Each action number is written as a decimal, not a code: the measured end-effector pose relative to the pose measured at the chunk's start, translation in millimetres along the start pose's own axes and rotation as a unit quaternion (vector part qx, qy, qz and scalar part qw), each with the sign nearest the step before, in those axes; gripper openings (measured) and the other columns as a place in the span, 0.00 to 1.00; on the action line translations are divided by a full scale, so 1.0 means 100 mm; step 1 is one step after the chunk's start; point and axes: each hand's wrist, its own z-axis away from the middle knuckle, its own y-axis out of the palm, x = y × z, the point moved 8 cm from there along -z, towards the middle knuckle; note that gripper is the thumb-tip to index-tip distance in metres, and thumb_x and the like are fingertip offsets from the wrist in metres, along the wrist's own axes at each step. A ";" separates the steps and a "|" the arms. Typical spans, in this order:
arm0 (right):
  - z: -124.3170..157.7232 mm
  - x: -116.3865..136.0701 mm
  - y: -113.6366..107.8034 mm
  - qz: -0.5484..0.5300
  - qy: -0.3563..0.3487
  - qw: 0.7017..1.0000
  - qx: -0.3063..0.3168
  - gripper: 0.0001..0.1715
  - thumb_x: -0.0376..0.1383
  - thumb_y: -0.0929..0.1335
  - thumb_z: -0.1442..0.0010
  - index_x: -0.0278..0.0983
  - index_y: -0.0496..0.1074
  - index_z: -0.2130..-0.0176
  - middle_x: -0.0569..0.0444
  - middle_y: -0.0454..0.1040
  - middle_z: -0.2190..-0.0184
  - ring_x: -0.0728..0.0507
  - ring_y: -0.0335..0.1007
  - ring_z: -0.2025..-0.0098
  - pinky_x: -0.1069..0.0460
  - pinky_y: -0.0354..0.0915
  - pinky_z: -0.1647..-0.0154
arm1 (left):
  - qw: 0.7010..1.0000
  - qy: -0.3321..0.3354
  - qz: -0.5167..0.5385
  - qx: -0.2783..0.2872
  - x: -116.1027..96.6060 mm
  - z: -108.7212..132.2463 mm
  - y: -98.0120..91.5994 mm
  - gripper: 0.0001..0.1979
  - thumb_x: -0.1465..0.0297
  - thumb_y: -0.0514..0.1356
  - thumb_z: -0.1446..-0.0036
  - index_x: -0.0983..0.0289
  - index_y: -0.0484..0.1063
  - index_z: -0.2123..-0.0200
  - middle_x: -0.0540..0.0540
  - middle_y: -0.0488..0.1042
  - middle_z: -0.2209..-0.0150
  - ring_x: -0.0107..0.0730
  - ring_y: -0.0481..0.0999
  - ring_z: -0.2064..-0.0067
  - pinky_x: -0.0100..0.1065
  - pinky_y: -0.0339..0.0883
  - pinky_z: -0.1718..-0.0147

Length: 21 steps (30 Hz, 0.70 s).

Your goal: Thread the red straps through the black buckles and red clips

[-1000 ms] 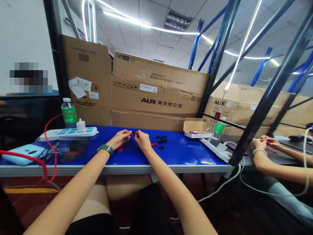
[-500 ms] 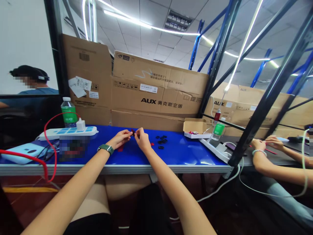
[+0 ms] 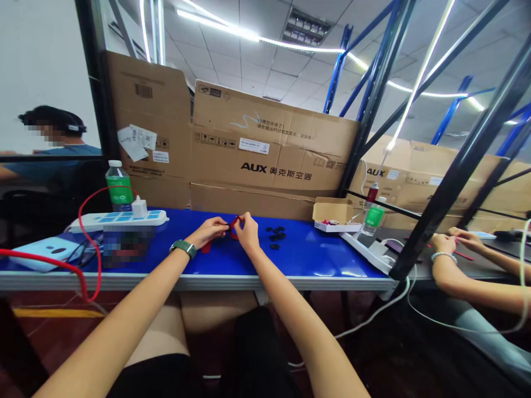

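My left hand (image 3: pixel 209 232), with a green watch band on its wrist, has its fingers pinched above the blue table. A small dark piece (image 3: pixel 229 227) shows at its fingertips, too small to name. Close beside it, my right hand (image 3: pixel 248 232) pinches a red strip (image 3: pixel 234 229) that hangs down between the two hands. Another red strip (image 3: pixel 206 247) lies on the table beneath my left hand. Several small black plastic pieces (image 3: pixel 279 234) are scattered just right of my right hand.
An open white box (image 3: pixel 336 226) with small pink items stands at the back right. On the left are a power strip (image 3: pixel 95 222), a red cable (image 3: pixel 98 260), a light-blue phone (image 3: pixel 45 254) and a water bottle (image 3: pixel 120 190). A co-worker's hands (image 3: pixel 450 242) work at the right.
The red strip now hangs open from my right fingers, where before only a bit of red showed between my hands. A small red piece beside my right hand no longer shows on the table.
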 end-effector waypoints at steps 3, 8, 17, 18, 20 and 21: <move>0.01 0.11 0.06 -0.031 -0.049 0.997 0.044 0.03 0.31 0.65 0.37 0.40 0.64 0.64 0.50 0.79 0.57 0.45 0.76 0.54 0.51 0.68 0.51 | 1.000 0.010 0.000 0.009 0.00 -0.01 0.00 0.22 0.64 0.76 0.59 0.66 0.72 0.64 0.53 0.78 0.69 0.28 0.77 0.70 0.30 0.70 0.66; 0.03 0.20 0.14 0.036 -0.095 0.990 0.101 0.05 0.31 0.67 0.39 0.39 0.65 0.62 0.51 0.76 0.61 0.43 0.73 0.57 0.50 0.66 0.52 | 0.999 0.028 -0.001 0.022 -0.02 -0.02 0.00 0.22 0.63 0.76 0.58 0.66 0.74 0.63 0.55 0.79 0.66 0.30 0.78 0.67 0.32 0.71 0.64; 0.00 0.07 0.15 -0.062 -0.051 0.989 0.127 0.05 0.34 0.64 0.35 0.39 0.70 0.62 0.52 0.75 0.62 0.45 0.71 0.58 0.51 0.65 0.51 | 0.998 0.050 -0.012 -0.023 -0.07 0.00 -0.05 0.27 0.59 0.77 0.61 0.67 0.78 0.59 0.59 0.81 0.62 0.36 0.80 0.63 0.33 0.71 0.64; -0.01 0.03 0.16 -0.079 -0.033 0.989 0.124 0.05 0.33 0.64 0.35 0.39 0.69 0.61 0.53 0.75 0.62 0.45 0.71 0.59 0.51 0.65 0.52 | 0.998 0.055 -0.016 -0.034 -0.08 0.00 -0.07 0.27 0.59 0.77 0.61 0.68 0.78 0.60 0.60 0.81 0.62 0.37 0.80 0.63 0.33 0.71 0.65; 0.00 -0.03 0.16 -0.111 -0.002 0.987 0.116 0.07 0.32 0.63 0.37 0.40 0.67 0.58 0.55 0.75 0.63 0.46 0.72 0.61 0.52 0.66 0.54 | 0.996 0.063 -0.025 -0.051 -0.09 -0.01 -0.10 0.27 0.59 0.77 0.63 0.68 0.79 0.61 0.61 0.81 0.62 0.38 0.80 0.62 0.33 0.70 0.65; 0.00 -0.06 0.17 -0.123 0.010 0.986 0.114 0.09 0.32 0.62 0.38 0.40 0.65 0.56 0.56 0.74 0.64 0.46 0.72 0.62 0.52 0.66 0.56 | 0.996 0.065 -0.031 -0.055 -0.09 -0.01 -0.10 0.26 0.59 0.77 0.63 0.68 0.79 0.62 0.61 0.82 0.63 0.38 0.79 0.63 0.33 0.70 0.64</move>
